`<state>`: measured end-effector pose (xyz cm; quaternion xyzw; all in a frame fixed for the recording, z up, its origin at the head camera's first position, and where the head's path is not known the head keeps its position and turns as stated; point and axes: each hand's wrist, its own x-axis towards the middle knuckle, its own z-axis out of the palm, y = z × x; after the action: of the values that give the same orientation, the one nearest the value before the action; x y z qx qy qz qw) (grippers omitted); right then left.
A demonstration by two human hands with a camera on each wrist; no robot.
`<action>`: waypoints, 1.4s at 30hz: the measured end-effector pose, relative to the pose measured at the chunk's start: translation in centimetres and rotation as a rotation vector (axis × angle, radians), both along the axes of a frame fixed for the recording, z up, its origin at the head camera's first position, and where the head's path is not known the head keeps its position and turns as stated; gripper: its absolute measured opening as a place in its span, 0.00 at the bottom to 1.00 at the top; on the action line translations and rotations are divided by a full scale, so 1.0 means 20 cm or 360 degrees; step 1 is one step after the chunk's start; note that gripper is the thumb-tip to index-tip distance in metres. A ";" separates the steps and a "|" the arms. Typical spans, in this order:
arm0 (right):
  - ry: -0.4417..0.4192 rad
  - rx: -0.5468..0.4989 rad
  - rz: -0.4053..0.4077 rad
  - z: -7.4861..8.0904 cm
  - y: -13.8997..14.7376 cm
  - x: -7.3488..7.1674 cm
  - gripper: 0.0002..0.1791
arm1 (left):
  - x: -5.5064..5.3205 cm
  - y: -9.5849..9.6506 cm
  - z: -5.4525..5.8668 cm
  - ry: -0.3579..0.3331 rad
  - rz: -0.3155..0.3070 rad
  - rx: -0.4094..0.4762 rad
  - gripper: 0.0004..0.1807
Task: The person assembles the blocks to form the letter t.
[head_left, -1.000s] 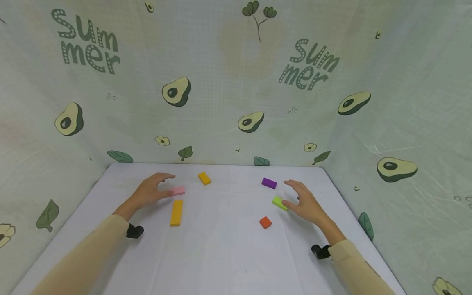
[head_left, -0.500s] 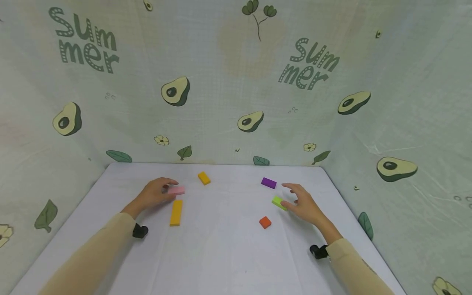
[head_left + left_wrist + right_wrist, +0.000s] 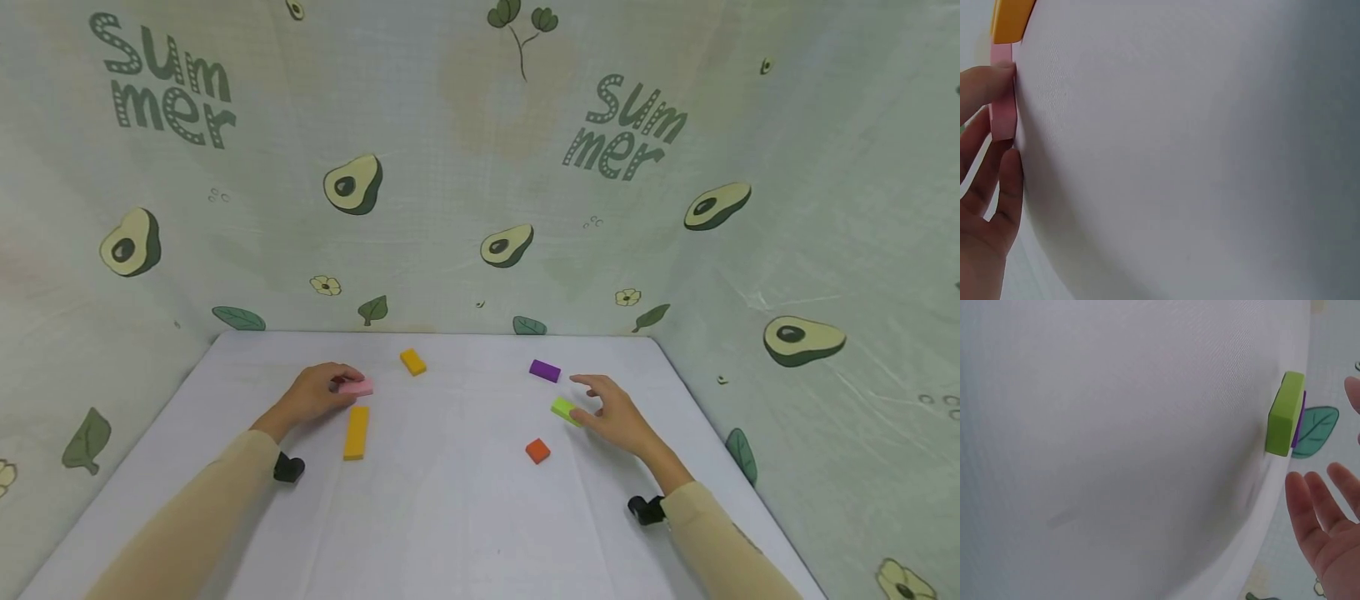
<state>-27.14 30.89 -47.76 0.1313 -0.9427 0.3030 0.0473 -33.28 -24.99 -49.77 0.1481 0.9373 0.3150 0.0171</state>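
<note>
My left hand [image 3: 311,393] pinches a pink block [image 3: 360,387] lying on the white table; in the left wrist view the thumb is on the near face of the pink block [image 3: 1003,115], with the fingers on its other side. Just in front of it lies a long yellow block [image 3: 356,433]. Over on the right, my right hand [image 3: 617,418] hovers with spread, bent fingers, its thumb overlapping the end of a lime green block [image 3: 562,408]. The right wrist view shows the fingertips apart from the green block [image 3: 1285,415], with nothing between them.
A purple block [image 3: 544,371] lies behind the green one. An orange-red block [image 3: 537,451] sits nearer the front, and a short yellow block [image 3: 412,362] rests toward the back. Cloth walls [image 3: 435,283] printed with avocados enclose the white table [image 3: 450,517].
My left hand has moved slightly right and its fingers have closed onto the pink block. The right hand has barely shifted, its fingers dipping a little near the green block.
</note>
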 end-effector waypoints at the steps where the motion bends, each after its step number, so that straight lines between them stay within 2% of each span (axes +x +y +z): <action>1: 0.0002 0.0000 0.0004 0.00 0.00 0.00 0.36 | 0.00 0.00 -0.01 0.0000 0.0007 -0.0001 0.20; 9: 0.0014 -0.0027 0.0010 0.01 0.01 0.00 0.33 | -0.03 0.02 -0.02 0.0074 -0.0052 -0.0050 0.14; 15: -0.0033 -0.0014 0.0089 0.00 0.01 -0.02 0.31 | -0.02 0.02 -0.02 0.0052 -0.0002 -0.0073 0.14; 26: -0.0091 0.0003 0.0073 -0.02 0.00 -0.03 0.25 | -0.01 0.03 -0.02 0.0018 0.0040 -0.0077 0.18; 42: -0.0143 0.0055 0.0040 -0.03 -0.02 -0.05 0.22 | -0.01 0.04 -0.01 -0.0021 0.0058 -0.0071 0.18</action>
<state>-28.22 30.52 -48.36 0.1301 -0.9472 0.2929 -0.0011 -33.54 -24.26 -49.99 0.1283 0.9466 0.2951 0.0208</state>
